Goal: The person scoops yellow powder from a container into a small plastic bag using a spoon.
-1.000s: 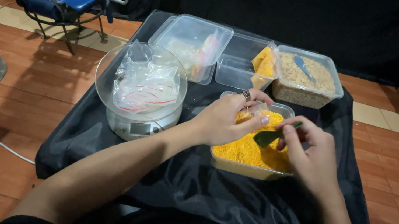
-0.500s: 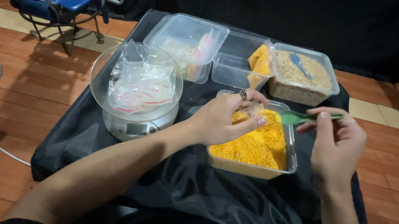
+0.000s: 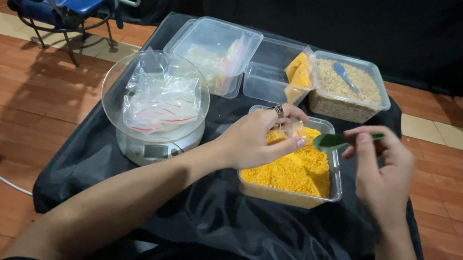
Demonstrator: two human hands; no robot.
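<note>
Right hand (image 3: 384, 179) pinches the light, stiff green spoon (image 3: 334, 142) by its handle; left hand (image 3: 255, 140) pinches a flimsy, slippery clear bag (image 3: 289, 129) mid-frame.

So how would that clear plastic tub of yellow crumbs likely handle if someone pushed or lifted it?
The clear plastic tub of yellow crumbs is filled nearly to the rim, so it probably feels fairly heavy for its size. Its thin walls may flex when lifted by one edge. Low and wide, it looks unlikely to tip, and would probably slide on the black cloth.
</note>
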